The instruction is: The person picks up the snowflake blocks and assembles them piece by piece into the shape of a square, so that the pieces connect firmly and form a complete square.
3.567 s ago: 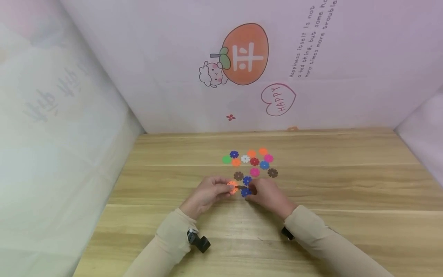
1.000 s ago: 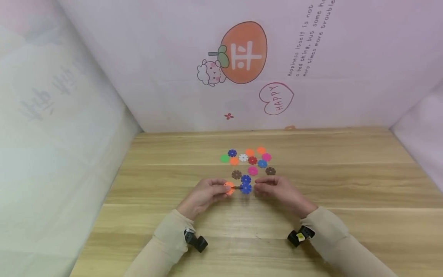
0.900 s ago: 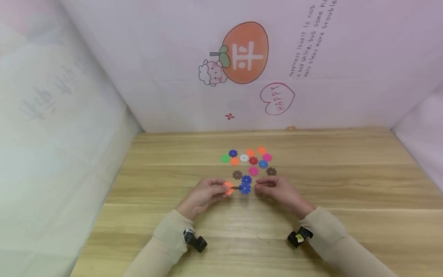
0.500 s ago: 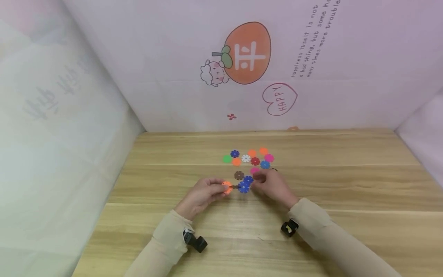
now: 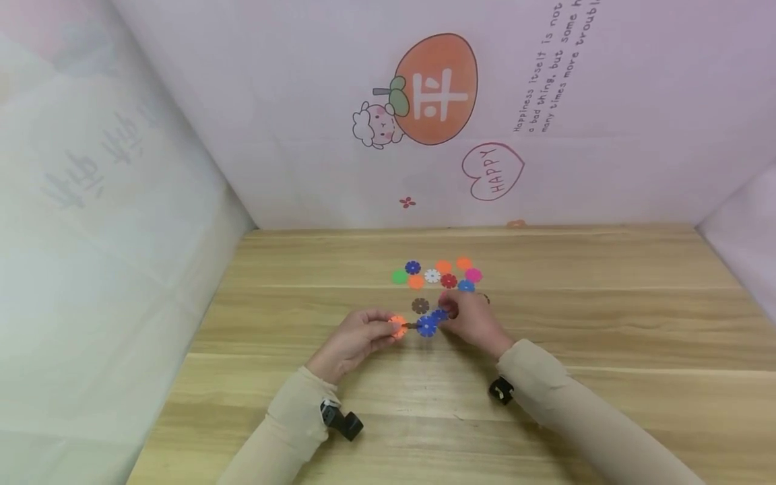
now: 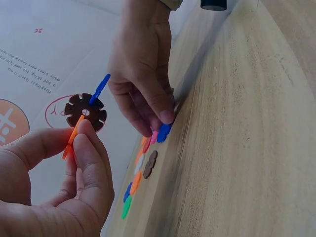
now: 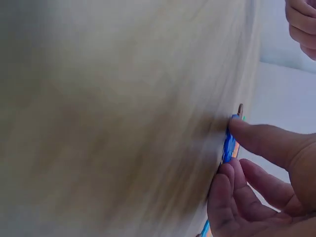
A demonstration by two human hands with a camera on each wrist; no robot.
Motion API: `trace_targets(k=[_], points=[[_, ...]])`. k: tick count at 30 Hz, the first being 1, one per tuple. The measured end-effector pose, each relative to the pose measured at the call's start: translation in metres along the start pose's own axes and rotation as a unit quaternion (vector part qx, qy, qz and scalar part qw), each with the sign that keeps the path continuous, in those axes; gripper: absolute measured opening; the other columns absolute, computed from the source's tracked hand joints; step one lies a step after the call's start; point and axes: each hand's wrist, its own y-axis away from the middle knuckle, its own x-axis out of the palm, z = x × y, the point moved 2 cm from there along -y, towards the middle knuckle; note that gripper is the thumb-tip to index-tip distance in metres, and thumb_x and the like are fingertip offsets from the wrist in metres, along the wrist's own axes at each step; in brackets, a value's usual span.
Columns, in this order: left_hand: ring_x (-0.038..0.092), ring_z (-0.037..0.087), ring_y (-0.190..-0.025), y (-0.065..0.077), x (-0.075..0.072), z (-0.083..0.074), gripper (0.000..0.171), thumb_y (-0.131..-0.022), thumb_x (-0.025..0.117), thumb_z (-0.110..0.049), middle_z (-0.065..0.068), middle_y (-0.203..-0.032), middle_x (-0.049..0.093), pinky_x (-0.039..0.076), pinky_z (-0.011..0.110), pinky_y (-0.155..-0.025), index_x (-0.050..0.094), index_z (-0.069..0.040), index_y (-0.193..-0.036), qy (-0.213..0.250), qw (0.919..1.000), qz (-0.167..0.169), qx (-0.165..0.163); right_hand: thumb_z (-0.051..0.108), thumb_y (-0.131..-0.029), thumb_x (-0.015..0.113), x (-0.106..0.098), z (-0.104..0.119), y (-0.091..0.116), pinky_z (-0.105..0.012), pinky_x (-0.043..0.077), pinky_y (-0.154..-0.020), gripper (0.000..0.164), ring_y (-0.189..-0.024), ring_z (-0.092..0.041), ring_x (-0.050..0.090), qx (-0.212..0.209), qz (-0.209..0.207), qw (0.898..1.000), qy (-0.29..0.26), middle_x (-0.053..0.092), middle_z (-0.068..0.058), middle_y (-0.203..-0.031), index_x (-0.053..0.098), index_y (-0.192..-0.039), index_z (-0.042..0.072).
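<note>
My left hand (image 5: 354, 340) pinches the orange notched disc (image 6: 73, 137) of a small joined chain, held above the table. A brown notched disc (image 6: 74, 109) is slotted to the orange one, and a blue disc (image 5: 426, 327) is slotted to its other side. To the right, my right hand (image 5: 475, 323) is down at the tabletop, with thumb and fingers on opposite edges of a loose blue disc (image 7: 229, 145). That disc lies just behind the chain in the head view. A pink disc is mostly hidden by the right hand's fingers.
Loose notched discs lie beyond the hands: brown (image 5: 420, 306), green (image 5: 399, 277), white (image 5: 432, 275), red (image 5: 448, 281), light blue (image 5: 466, 287) and several others. The wooden table (image 5: 606, 303) meets a printed cloth wall (image 5: 315, 168) at the back.
My right hand let go of the chain's blue disc, drew off to the right, then came back left and down onto the loose blue disc. My left hand keeps its hold on the orange disc.
</note>
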Motion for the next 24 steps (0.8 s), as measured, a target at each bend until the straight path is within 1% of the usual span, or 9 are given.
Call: trace_targets(k=[4,6,8,10,12,14,18,21,24], points=[[0.069,0.013,-0.089,0.000,0.000,0.001,0.027,-0.092,0.062,0.001,0.007,-0.100,0.069,0.057,0.030,-0.093,0.059,0.008,-0.118,-0.002,1.0000,-0.004,0.001,0.002,-0.078,0.079,-0.003,-0.006,0.006,-0.039,0.058,-0.083,0.030,-0.089,-0.022,0.065,-0.024,0.015,1.000,-0.009,0.071,-0.010,-0.097,0.071,-0.107,0.001],[0.069,0.013,-0.090,-0.001,0.000,0.002,0.028,-0.092,0.062,0.001,0.008,-0.101,0.069,0.057,0.030,-0.093,0.059,0.009,-0.118,0.000,1.0000,-0.005,0.000,0.003,-0.080,0.077,-0.005,-0.009,0.011,-0.038,0.058,-0.082,0.023,-0.088,-0.021,0.065,-0.033,0.019,0.999,-0.027,0.071,-0.008,-0.095,0.072,-0.103,0.003],[0.069,0.014,-0.091,-0.002,0.000,0.003,0.029,-0.092,0.062,0.001,0.008,-0.101,0.069,0.056,0.031,-0.094,0.058,0.009,-0.119,0.001,1.0000,-0.004,-0.002,0.003,-0.082,0.075,-0.006,-0.012,0.016,-0.035,0.059,-0.079,0.021,-0.088,-0.019,0.065,-0.025,0.021,0.998,-0.054,0.071,-0.007,-0.095,0.072,-0.102,0.005],[0.069,0.014,-0.091,-0.002,0.000,0.003,0.029,-0.092,0.063,0.000,0.008,-0.102,0.070,0.056,0.031,-0.094,0.059,0.008,-0.119,0.000,1.0000,-0.004,-0.004,0.004,-0.083,0.074,-0.008,-0.016,0.022,-0.032,0.060,-0.074,0.023,-0.087,-0.019,0.066,-0.014,0.024,0.996,-0.086,0.071,-0.008,-0.096,0.071,-0.106,0.004],[0.069,0.013,-0.091,-0.002,0.000,0.003,0.029,-0.091,0.063,0.000,0.008,-0.101,0.069,0.056,0.031,-0.094,0.059,0.008,-0.119,-0.002,1.0000,-0.007,-0.005,0.006,-0.085,0.073,-0.009,-0.018,0.028,-0.027,0.059,-0.069,0.025,-0.086,-0.018,0.066,-0.007,0.024,0.994,-0.103,0.071,-0.008,-0.097,0.070,-0.109,0.004],[0.069,0.014,-0.091,-0.002,0.000,0.003,0.028,-0.092,0.063,0.000,0.008,-0.101,0.069,0.057,0.031,-0.093,0.060,0.008,-0.118,-0.004,0.9999,-0.009,-0.004,0.008,-0.085,0.074,-0.011,-0.019,0.033,-0.023,0.058,-0.067,0.025,-0.084,-0.016,0.066,-0.004,0.023,0.993,-0.114,0.072,-0.006,-0.095,0.070,-0.110,0.005],[0.069,0.015,-0.092,-0.002,0.000,0.003,0.027,-0.092,0.063,0.000,0.007,-0.100,0.069,0.057,0.031,-0.093,0.060,0.008,-0.117,-0.007,0.9999,-0.010,-0.003,0.009,-0.084,0.075,-0.014,-0.018,0.042,-0.020,0.057,-0.073,0.019,-0.083,-0.014,0.065,-0.031,0.010,0.992,-0.122,0.073,-0.002,-0.092,0.073,-0.103,0.008],[0.069,0.015,-0.092,-0.001,0.000,0.003,0.026,-0.092,0.063,-0.001,0.007,-0.100,0.069,0.057,0.030,-0.092,0.061,0.008,-0.117,-0.009,0.9999,-0.006,0.000,0.008,-0.084,0.074,-0.016,-0.016,0.046,-0.021,0.057,-0.073,0.017,-0.082,-0.015,0.065,-0.039,0.009,0.990,-0.135,0.073,-0.001,-0.091,0.073,-0.101,0.011],[0.068,0.014,-0.091,-0.001,0.001,0.004,0.025,-0.092,0.063,-0.001,0.006,-0.100,0.069,0.057,0.029,-0.090,0.062,0.006,-0.116,-0.011,0.9999,-0.008,0.001,0.009,-0.085,0.074,-0.017,-0.014,0.050,-0.021,0.057,-0.072,0.016,-0.082,-0.014,0.065,-0.047,0.006,0.990,-0.132,0.073,0.000,-0.091,0.073,-0.101,0.012]])
